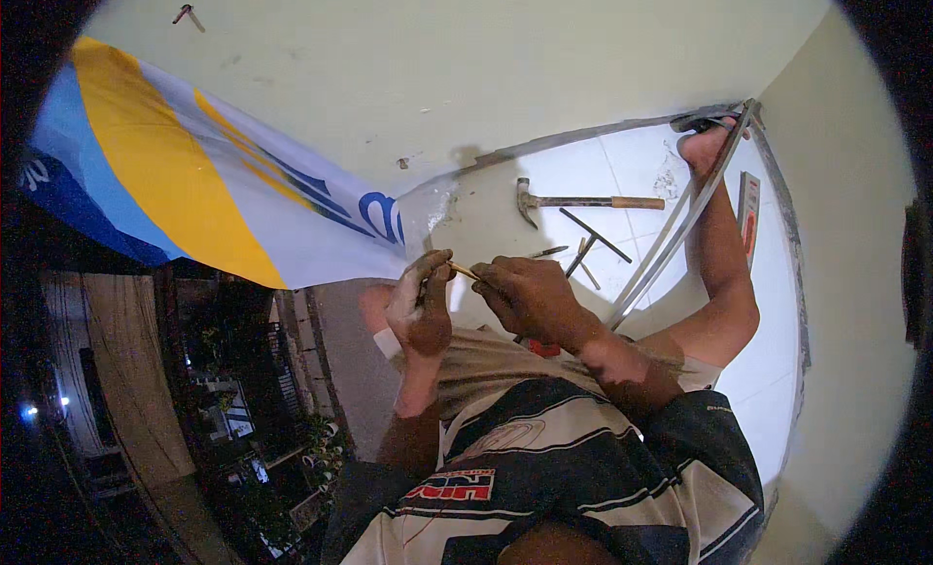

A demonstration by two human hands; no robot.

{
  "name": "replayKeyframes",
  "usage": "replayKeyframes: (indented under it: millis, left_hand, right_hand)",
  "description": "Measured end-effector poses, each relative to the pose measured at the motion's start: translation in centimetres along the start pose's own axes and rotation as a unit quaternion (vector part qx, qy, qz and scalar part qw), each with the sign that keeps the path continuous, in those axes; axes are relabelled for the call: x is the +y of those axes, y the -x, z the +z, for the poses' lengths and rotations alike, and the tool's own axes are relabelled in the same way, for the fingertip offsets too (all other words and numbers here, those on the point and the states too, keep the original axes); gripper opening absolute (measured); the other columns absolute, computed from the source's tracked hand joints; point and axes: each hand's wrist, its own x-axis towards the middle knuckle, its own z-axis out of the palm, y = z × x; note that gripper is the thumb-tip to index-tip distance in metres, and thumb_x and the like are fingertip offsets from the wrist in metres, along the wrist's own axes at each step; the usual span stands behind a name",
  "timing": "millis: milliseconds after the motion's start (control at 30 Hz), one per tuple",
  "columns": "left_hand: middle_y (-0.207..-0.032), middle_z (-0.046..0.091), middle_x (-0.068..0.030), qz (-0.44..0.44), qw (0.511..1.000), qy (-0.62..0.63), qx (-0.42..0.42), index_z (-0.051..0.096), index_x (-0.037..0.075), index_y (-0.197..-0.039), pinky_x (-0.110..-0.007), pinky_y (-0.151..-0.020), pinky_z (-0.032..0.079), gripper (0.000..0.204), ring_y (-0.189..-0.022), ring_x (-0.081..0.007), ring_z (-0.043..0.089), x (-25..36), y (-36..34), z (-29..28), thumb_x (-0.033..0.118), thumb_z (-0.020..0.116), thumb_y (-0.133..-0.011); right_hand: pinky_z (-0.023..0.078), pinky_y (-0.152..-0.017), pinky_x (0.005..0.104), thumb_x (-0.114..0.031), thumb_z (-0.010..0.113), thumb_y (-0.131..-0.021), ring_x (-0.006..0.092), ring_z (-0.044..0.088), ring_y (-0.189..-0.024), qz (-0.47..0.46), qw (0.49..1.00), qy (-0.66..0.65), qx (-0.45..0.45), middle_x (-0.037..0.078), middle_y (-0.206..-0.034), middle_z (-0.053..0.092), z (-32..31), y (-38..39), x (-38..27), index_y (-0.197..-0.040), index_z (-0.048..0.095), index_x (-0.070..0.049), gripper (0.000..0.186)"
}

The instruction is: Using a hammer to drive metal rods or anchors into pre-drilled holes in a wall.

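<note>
Near the floor's left edge, raised above it, a thin tan stick spans both hands. Left hand: fingers closed on one end. Right hand: fingers pinching the other. A hammer and T-handle lie toward the floor's wall edge; metal bars run from its far right corner past the leg. Judged risks: uneven grip could snap or drop the stick; a shifting leg could knock the bars.

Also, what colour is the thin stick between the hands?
The thin stick is yellowish tan, seen in the head view.
</note>
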Motion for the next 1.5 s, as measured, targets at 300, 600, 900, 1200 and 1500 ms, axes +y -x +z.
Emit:
replayKeyframes:
  millis: [300, 600, 900, 1200, 1500]
  left_hand:
    - [-0.108, 0.072, -0.0137, -0.033, 0.996, 0.083, -0.008, 0.070, -0.006, -0.111, -0.030, -0.085, 0.056, 0.022, -0.096, -0.0173, 0.068, 0.0, -0.4, -0.7, 0.011, 0.067, -0.098]
    - [-0.115, 0.071, -0.0180, -0.066, 0.989, 0.053, -0.122, 0.058, -0.006, -0.129, -0.032, -0.088, 0.057, 0.037, -0.101, -0.0211, 0.069, 0.6, -1.4, -3.0, 0.007, 0.068, -0.096]
    - [-0.113, 0.071, -0.0180, -0.075, 0.959, 0.269, 0.036, 0.059, -0.007, -0.125, -0.034, -0.089, 0.059, 0.034, -0.103, -0.0241, 0.069, 0.7, -1.9, -3.3, -0.002, 0.068, -0.093]
    - [-0.114, 0.071, -0.0187, -0.103, 0.966, 0.236, 0.032, 0.060, -0.007, -0.125, -0.034, -0.089, 0.060, 0.031, -0.102, -0.0236, 0.070, 0.9, -2.0, -4.2, -0.003, 0.065, -0.095]
    - [-0.114, 0.071, -0.0178, -0.060, 0.955, 0.289, 0.016, 0.059, -0.007, -0.127, -0.038, -0.088, 0.062, 0.030, -0.105, -0.0242, 0.070, -0.6, -1.6, -5.0, 0.004, 0.061, -0.099]
  right_hand:
    - [0.052, -0.056, 0.0402, -0.015, 0.069, -0.090, 0.0288, 0.066, -0.066, 0.000, 1.000, 0.012, 0.004, 0.010, -0.078, 0.064, -0.1, -0.4, -0.3, -0.107, 0.069, -0.006, 0.020]
    - [0.049, -0.057, 0.0388, -0.018, 0.067, -0.095, 0.0273, 0.062, -0.063, -0.006, 0.994, -0.098, -0.043, 0.013, -0.080, 0.064, 0.6, -0.7, 1.0, -0.111, 0.069, -0.005, 0.021]
    - [0.052, -0.068, 0.0417, -0.017, 0.066, -0.096, 0.0362, 0.066, -0.075, 0.059, 0.975, -0.203, -0.068, 0.019, -0.088, 0.066, 1.6, -2.5, -0.8, -0.115, 0.069, -0.003, 0.025]
    - [0.048, -0.061, 0.0370, -0.013, 0.066, -0.096, 0.0263, 0.061, -0.067, 0.018, 0.983, -0.180, -0.038, 0.015, -0.080, 0.063, 2.2, -3.6, -2.1, -0.113, 0.069, 0.000, 0.022]
    - [0.045, -0.056, 0.0332, -0.011, 0.067, -0.096, 0.0197, 0.056, -0.061, -0.007, 0.985, -0.171, -0.031, 0.013, -0.075, 0.062, 2.8, -4.0, -2.7, -0.111, 0.069, 0.003, 0.021]
